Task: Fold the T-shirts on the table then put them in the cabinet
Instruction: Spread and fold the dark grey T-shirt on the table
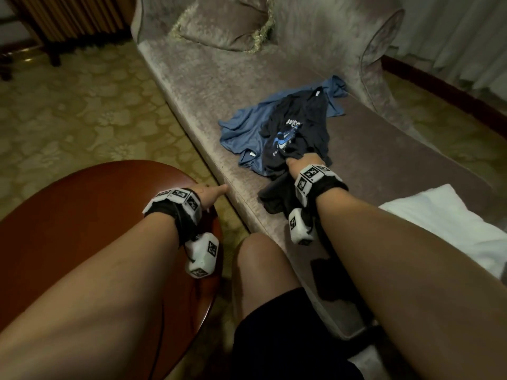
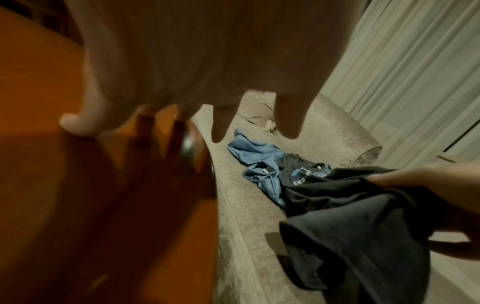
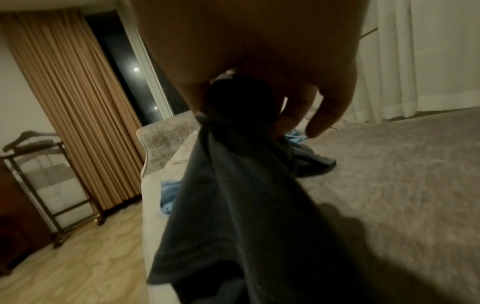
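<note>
Nearest, person: a bare knee (image 1: 258,259) and dark shorts (image 1: 285,333) sit at the bottom edge, with both forearms reaching forward, each wearing a wrist band of white marker blocks.
Left side, round table: a reddish-brown wooden table (image 1: 90,209) lies under the left forearm.
Left hand: the left hand (image 1: 212,194) hangs over the far rim of the table, fingers straight and spread, holding nothing.
Right side, white pillow: a white pillow (image 1: 450,215) lies at the near right.
Right hand: the right hand (image 1: 304,161) has its fingers curled tight around a bunch of dark grey T-shirt (image 1: 277,196), which hangs from the grip and trails on the couch.
Middle, couch: a long grey velvet couch (image 1: 205,86) runs from near right to far left.
On the seat: a navy printed T-shirt (image 1: 299,133) lies crumpled on top of a blue T-shirt (image 1: 241,133), just beyond the right hand.
Far end: a fringed cushion (image 1: 225,23) leans against the couch back.
Far right: pale curtains (image 1: 466,37) hang behind the couch arm.
</note>
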Motion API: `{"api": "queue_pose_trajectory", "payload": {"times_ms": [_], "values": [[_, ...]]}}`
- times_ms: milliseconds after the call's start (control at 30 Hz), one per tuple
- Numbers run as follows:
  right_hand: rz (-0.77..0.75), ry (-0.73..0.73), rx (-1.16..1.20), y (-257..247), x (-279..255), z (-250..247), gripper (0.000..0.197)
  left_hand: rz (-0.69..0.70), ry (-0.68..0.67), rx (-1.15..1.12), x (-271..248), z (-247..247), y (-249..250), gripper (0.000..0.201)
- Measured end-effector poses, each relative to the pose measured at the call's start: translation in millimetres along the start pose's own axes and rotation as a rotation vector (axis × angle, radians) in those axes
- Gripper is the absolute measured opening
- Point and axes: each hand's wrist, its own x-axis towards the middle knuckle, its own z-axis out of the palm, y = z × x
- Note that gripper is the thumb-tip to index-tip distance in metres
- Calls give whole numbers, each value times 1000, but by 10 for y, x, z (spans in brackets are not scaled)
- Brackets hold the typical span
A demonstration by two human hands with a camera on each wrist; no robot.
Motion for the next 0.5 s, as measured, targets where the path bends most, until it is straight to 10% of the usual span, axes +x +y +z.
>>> {"api": "queue_pose_trajectory", "payload": {"times_ms": [500], "values": [[-679, 74, 375, -1188, -1772, -902, 47, 482, 309, -572, -1712, -676, 210, 88]]}}
